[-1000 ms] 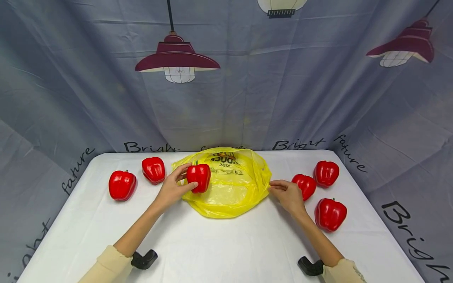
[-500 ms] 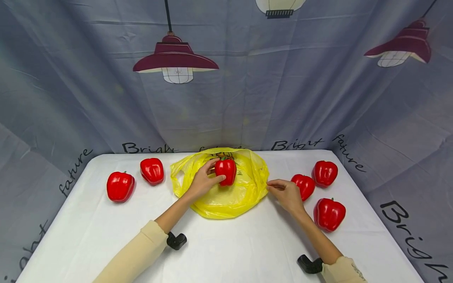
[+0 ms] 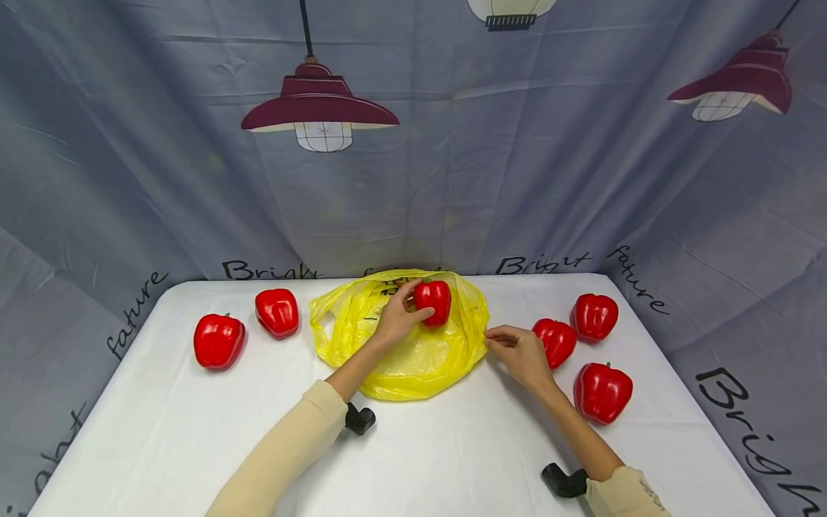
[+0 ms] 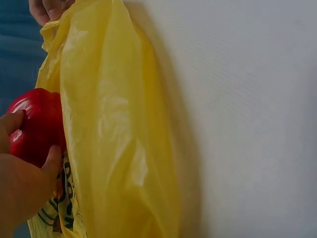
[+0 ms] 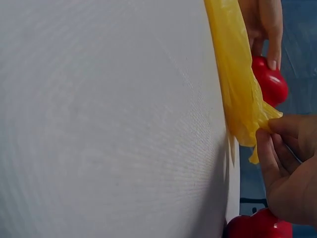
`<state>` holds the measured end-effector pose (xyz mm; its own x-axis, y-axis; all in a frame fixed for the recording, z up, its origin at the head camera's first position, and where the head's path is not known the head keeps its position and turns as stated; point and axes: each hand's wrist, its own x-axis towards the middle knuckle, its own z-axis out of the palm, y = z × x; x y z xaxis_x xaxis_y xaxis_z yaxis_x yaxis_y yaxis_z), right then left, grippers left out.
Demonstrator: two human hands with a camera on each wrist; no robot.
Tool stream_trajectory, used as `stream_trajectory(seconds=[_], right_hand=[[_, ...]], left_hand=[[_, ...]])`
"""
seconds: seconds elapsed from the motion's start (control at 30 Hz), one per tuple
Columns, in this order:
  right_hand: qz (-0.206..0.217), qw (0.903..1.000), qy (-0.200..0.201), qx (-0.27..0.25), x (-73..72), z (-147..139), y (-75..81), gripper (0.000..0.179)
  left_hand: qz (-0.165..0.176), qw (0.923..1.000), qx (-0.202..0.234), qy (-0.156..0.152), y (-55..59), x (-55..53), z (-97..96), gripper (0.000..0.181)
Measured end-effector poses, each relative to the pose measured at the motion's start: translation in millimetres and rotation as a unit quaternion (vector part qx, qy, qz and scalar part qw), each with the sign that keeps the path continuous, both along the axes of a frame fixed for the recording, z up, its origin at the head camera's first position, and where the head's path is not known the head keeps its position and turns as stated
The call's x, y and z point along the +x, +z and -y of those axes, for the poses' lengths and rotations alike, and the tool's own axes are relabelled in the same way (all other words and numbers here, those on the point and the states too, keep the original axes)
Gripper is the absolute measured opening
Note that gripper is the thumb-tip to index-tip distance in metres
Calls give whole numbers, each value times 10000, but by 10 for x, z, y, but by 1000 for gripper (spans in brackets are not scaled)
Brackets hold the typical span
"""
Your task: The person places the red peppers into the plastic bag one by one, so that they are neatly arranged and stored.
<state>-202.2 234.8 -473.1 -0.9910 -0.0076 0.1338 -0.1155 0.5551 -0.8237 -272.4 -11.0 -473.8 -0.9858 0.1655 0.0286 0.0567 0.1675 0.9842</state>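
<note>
In the head view my left hand point(image 3: 397, 317) grips a red bell pepper point(image 3: 434, 302) over the mouth of a yellow plastic bag point(image 3: 413, 373). The left wrist view has thumb and fingers around that pepper point(image 4: 39, 126), partly behind the bag's near side point(image 4: 109, 114). My right hand point(image 3: 520, 355) pinches the bag's right edge between thumb and fingertips. The right wrist view shows this right hand point(image 5: 292, 163) holding a gathered bit of yellow film point(image 5: 265, 119). How deep the pepper sits in the bag I cannot tell.
On the white table point(image 3: 426, 459) lie two red peppers at the left, one point(image 3: 220, 342) nearer than the other point(image 3: 278, 313). Three more are at the right: one point(image 3: 555, 342) beside the right hand, one point(image 3: 594, 317) behind, one point(image 3: 603, 393) in front. A printed curtain point(image 3: 413, 179) hangs behind.
My left hand has carried the pepper rightward and slightly back, from the bag's left edge to the right part of its opening. The right hand stays at the bag's edge.
</note>
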Motion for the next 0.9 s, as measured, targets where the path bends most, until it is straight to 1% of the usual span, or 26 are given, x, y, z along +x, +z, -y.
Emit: stream_trajectory(seconds=[0.13, 0.27, 0.53, 0.7, 0.9], right_hand=[[-20, 10000, 30, 62, -9, -1, -3, 15], [-90, 9999, 93, 73, -18, -6, -6, 14], [-127, 9998, 130, 63, -34, -18, -10, 14], [-127, 9998, 122, 49, -46, -18, -11, 14], [-81, 9999, 54, 42, -55, -20, -11, 14]], left_hand=[[59, 9999, -92, 93, -19, -35, -57, 63], [138, 9997, -189, 120, -45, -62, -85, 64], [185, 9994, -280, 124, -48, -76, -108, 65], [251, 9994, -248, 59, -56, -85, -106, 65], [332, 9990, -276, -86, -25, -76, -64, 68]])
